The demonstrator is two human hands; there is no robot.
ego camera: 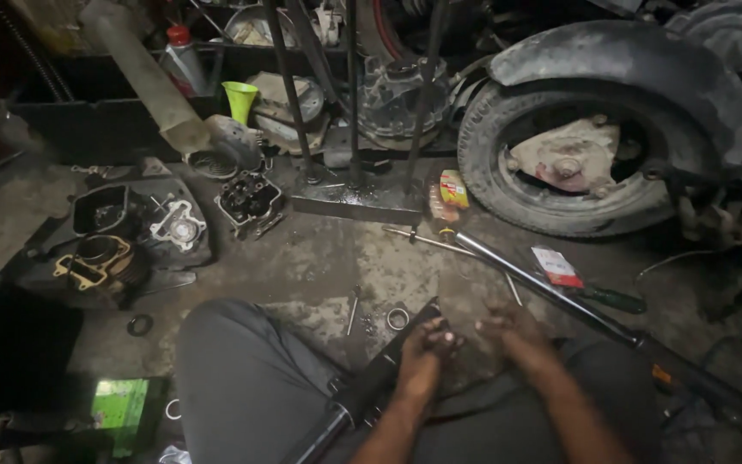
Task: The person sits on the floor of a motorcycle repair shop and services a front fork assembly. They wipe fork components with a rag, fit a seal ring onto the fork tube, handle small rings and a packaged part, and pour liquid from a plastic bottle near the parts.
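Head view: left hand point(429, 337) pinching black fork tube point(362, 395) tip; right hand point(508, 326) loose, empty. Oily tube may slip; metal ring point(398, 319) just beyond grip may roll off.

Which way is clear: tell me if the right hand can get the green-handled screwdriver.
Probably yes. The right hand is empty, and the screwdriver lies just beyond the long rod; only that low rod lies between them.

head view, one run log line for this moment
left hand: fingers on top end of dark fork tube across lap | right hand: empty, beside it | floor: metal ring, long chrome tube
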